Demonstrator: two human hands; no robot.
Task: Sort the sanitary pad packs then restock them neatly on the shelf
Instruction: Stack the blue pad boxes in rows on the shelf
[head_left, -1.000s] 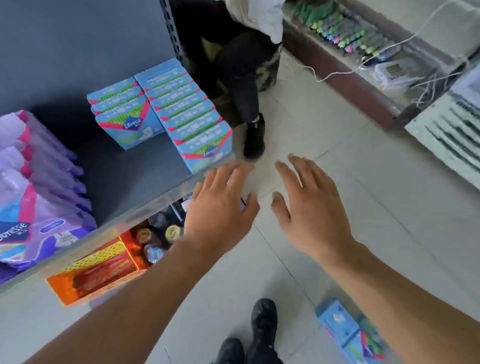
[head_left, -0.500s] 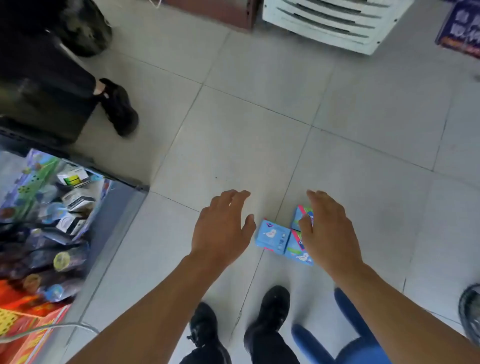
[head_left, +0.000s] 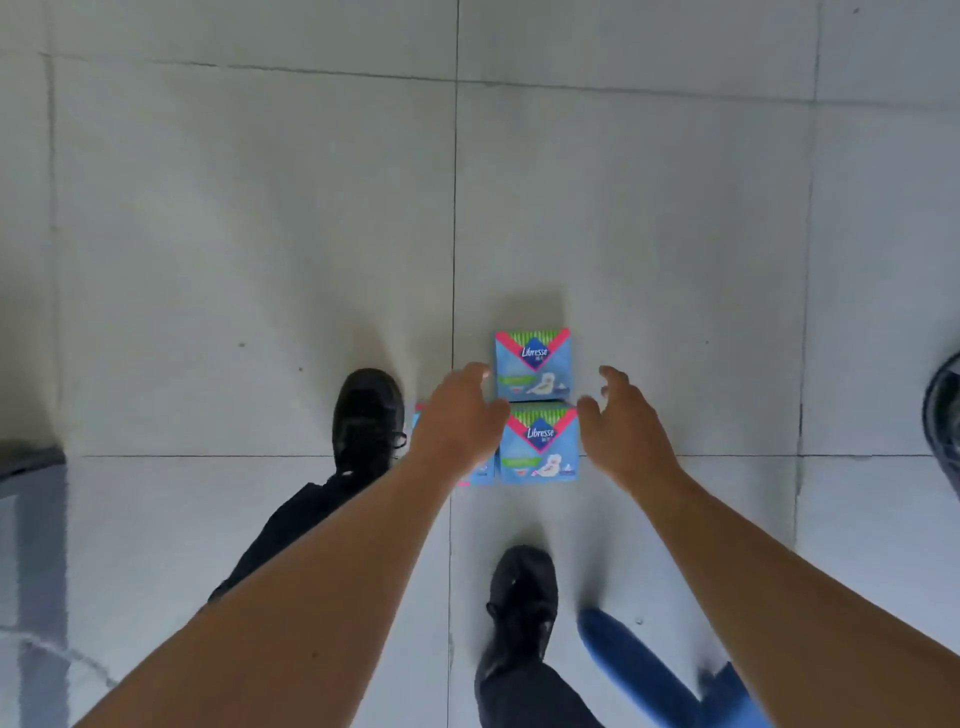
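Both grips open and holding nothing, my left hand (head_left: 460, 415) and right hand (head_left: 621, 428) flanking two Libresse packs (head_left: 535, 402), flat on the floor (head_left: 260, 234), labels upright toward me, near my shoes (head_left: 368, 415).

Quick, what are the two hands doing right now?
Left hand: open, holding nothing, above the packs.
Right hand: open, holding nothing, beside the near pack.

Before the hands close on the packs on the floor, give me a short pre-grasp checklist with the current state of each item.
1. Left hand free, holding nothing: ok.
2. Right hand free, fingers spread: ok.
3. Near pack between both hands: ok.
4. Far pack lies flat, face up, touching the near pack: ok.
5. Third pack under the left wrist, position clear: cannot tell.
6. Shoes clear of the packs: ok.
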